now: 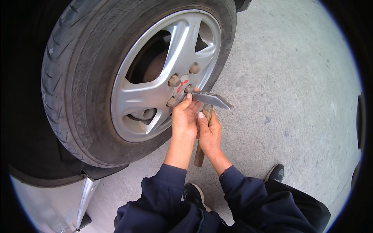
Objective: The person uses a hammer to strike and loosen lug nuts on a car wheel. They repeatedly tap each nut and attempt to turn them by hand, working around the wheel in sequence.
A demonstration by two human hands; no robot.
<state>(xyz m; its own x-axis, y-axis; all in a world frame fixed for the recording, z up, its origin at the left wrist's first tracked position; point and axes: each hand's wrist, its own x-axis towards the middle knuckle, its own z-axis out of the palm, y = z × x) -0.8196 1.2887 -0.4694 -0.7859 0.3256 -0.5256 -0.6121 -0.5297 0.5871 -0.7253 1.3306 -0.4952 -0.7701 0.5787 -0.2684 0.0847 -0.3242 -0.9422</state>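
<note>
At the far centre of the head view, a silver alloy wheel with broad spokes (pixel 140 96) sits inside a black rubber tyre (pixel 99 101), and the rusty brown lug nut (pixel 189 89) lies on the right side of its hub. The bare right hand (pixel 210 134) is clamped on the worn wooden handle of a dark steel wedge-headed hammer (pixel 211 100), whose head points left, its end just beside that nut. The bare left hand (pixel 184 119) has its thumb tip at the nut, fingers bent behind; whether they pinch anything — nut or hammer end — I cannot tell. Grey concrete ground (pixel 291 89) spreads to the right.

As I judge it, good work here asks for the hammer's end to meet the nut squarely, a firm but short grip on the handle, and the left fingertips well out of line — they look easily pinched there.
</note>
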